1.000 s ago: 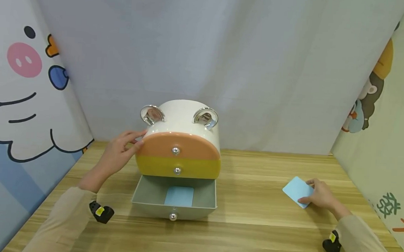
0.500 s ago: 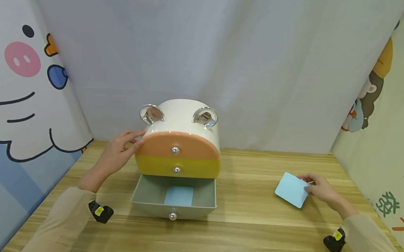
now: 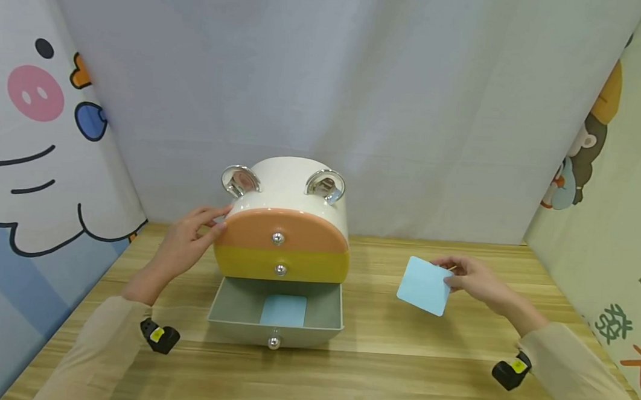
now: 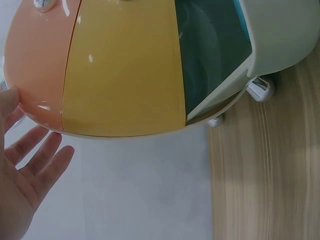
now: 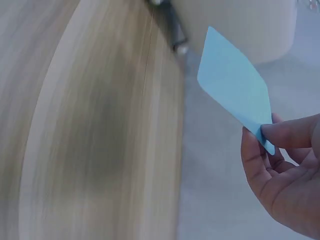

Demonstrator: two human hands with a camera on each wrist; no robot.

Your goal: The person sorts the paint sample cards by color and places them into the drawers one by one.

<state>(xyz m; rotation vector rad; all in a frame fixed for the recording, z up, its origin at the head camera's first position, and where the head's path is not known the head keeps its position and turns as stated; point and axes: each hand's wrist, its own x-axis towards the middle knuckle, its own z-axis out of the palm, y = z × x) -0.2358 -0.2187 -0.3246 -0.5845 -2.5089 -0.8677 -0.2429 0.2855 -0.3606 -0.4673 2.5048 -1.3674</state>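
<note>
A small storage box (image 3: 294,186) with a rounded white top and silver ears stands on the wooden table. Its orange (image 3: 253,230) and yellow (image 3: 252,263) drawers are pushed in, while the grey-green bottom drawer (image 3: 239,304) is pulled out with a light blue card (image 3: 284,310) inside. My left hand (image 3: 184,244) rests on the box's left side, thumb at the orange front's edge, fingers fairly straight. To the right, my right hand (image 3: 474,280) pinches another light blue card (image 3: 423,286) by one edge. In the right wrist view this card (image 5: 232,82) is raised off the table.
Wood-grain table (image 3: 377,372) runs back to a pale grey curtain (image 3: 412,108). Printed cartoon panels flank it on the left (image 3: 45,167) and right (image 3: 623,240). Silver ball knobs (image 3: 274,342) stick out from the drawer fronts.
My right hand has lifted the blue card and carried it leftward, closer to the box. The left hand and the box have stayed in place.
</note>
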